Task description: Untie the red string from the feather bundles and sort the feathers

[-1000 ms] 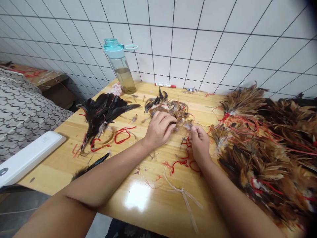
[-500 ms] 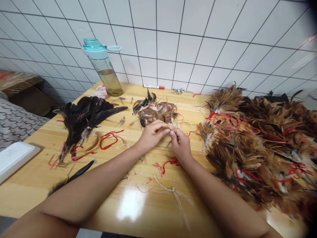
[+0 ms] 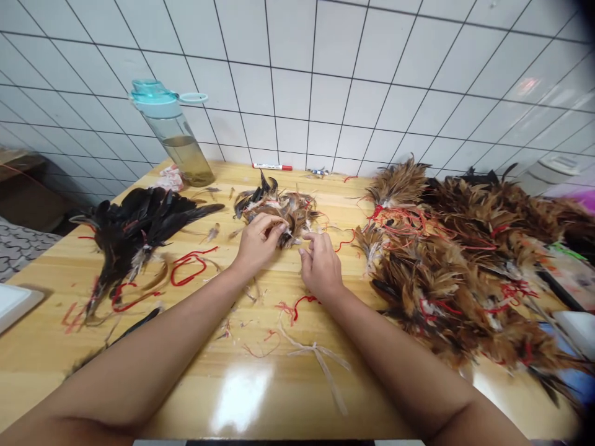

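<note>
My left hand [image 3: 261, 240] is closed in a pinch at the front edge of a small pile of brown and black feathers [image 3: 297, 207]; what lies between its fingertips is too small to make out. Just right of it, apart from it, my right hand [image 3: 320, 260] has curled fingers, with its thumb and index finger a little apart and nothing visible between them. Red thread [image 3: 304, 300] lies on the wooden table [image 3: 186, 378] below the hands, and a knotted white strip [image 3: 316, 348] is nearer the front edge.
Black feathers [image 3: 125, 229] and a red cord loop [image 3: 188, 266] lie on the left. Behind them stands a bottle [image 3: 183, 148]. Large brown feather bundles [image 3: 432, 279] cover the right side. A red marker [image 3: 272, 166] rests by the tiled wall.
The hands, which were together at the fingertips, have moved apart. My left hand is now against the small feather pile. The view has shifted to the right.
</note>
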The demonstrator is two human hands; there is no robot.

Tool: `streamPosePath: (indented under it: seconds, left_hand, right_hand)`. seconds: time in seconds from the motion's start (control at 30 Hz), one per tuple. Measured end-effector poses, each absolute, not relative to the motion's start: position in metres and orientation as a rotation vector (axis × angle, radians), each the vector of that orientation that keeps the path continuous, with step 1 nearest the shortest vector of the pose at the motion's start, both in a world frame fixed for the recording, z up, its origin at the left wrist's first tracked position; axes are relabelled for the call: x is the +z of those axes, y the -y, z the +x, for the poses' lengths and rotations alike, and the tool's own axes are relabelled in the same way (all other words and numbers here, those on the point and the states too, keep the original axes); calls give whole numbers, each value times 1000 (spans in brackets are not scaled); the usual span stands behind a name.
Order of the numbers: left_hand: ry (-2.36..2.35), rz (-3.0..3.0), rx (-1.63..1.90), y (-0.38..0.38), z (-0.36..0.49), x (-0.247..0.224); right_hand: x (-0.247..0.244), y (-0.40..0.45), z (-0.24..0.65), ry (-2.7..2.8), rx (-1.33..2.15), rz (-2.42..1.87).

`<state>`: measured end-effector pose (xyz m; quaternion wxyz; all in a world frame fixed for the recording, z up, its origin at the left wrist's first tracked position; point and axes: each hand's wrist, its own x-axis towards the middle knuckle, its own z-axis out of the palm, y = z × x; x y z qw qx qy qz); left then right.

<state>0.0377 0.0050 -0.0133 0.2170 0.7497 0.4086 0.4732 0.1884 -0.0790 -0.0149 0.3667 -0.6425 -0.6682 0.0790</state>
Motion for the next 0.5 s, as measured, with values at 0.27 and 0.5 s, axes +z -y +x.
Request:
streamPosePath:
  seconds: [0.27, 0.5]
  left_hand:
    - [-1220, 2519, 1273, -6, 37, -16]
    - [-1249, 2504, 1350, -8, 35, -17]
  right_hand:
    - [-16, 83, 188, 1802, -85, -1585]
    - [-15, 82, 191, 1794, -100, -1635]
